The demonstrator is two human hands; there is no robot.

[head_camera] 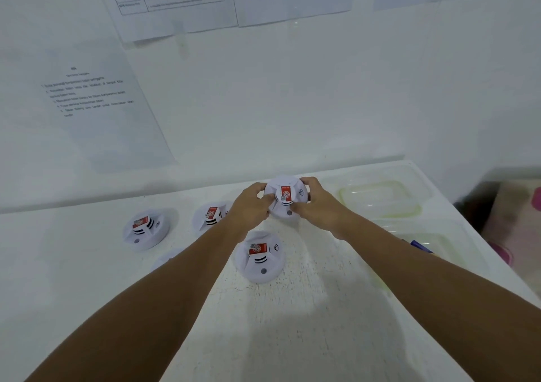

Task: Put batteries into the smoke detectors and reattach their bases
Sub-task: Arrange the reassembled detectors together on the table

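White table [307,323] against a papered wall, and going left to right we've got three smoke detectors sitting on it, far-left one [145,229], middle one [211,215], near one [260,256], then our left hand [251,203] and right hand [317,203] with fingers curled round a fourth detector [286,196] at the back, clear tubs [383,198] to the right.

A plain workroom: instruction sheets [96,94] taped to the white wall [292,103] above a worktable [292,323]

wall sheets [96,97] blurred, unreadable; fifth detector [168,257] half behind left forearm
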